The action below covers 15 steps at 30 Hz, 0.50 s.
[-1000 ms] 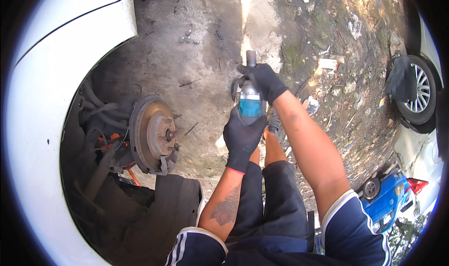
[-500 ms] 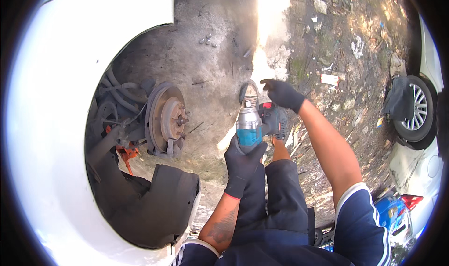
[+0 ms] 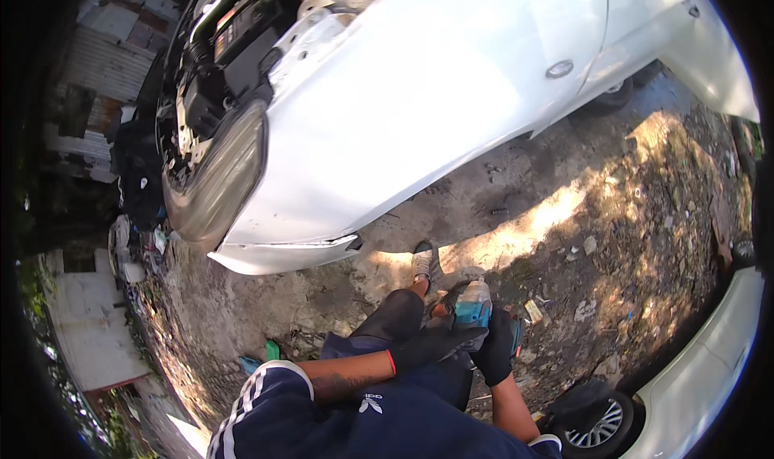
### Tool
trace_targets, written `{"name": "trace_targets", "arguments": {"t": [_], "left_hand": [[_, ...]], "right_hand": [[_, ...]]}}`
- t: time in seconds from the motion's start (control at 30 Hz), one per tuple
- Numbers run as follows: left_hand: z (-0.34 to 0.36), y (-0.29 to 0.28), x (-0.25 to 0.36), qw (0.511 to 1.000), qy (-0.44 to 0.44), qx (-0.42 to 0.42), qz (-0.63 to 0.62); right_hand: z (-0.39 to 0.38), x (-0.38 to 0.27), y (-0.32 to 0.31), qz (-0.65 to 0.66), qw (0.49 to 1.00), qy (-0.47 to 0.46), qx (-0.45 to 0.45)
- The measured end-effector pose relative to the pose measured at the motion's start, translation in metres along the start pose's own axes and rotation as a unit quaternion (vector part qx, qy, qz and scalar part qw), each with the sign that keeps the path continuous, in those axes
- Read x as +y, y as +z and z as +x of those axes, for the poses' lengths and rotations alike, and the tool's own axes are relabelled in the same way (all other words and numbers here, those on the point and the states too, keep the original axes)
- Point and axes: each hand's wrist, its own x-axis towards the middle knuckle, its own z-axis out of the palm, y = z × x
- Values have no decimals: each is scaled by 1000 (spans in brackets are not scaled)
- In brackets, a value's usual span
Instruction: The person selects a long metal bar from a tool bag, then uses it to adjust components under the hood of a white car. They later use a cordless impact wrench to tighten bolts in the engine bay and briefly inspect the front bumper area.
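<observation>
Teal and grey, a cordless power tool (image 3: 473,306) sat low in the frame, just above the person's lap and over the dirt ground (image 3: 613,241); the left hand (image 3: 431,344), in a black glove with a red cuff, reached across from the left with its fingers stretched along the tool's lower body, touching it, though whether they closed round it could not be told; the right hand (image 3: 496,348), also black-gloved, was wrapped round the tool's right side in a closed grip; a grey shoe (image 3: 424,263) stood on the ground just above the tool; a white car (image 3: 419,96) with its bonnet raised filled the upper frame, its headlight (image 3: 216,177) at left; another car's wheel (image 3: 601,427) lay at lower right.
</observation>
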Motion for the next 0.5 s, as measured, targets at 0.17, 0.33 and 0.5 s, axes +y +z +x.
{"name": "trace_targets", "arguments": {"t": [0.17,0.33,0.5], "left_hand": [[-51,-47,-98,954,49,-163,-248],[-198,-81,-106,969,215,117,-35],[-262,-120,-192,844,372,375,90]], "right_hand": [[-33,-61,-13,56,987,-47,-142],[-34,-146,-5,5,946,-194,-260],[-34,-230,67,-128,881,-324,-318]]}}
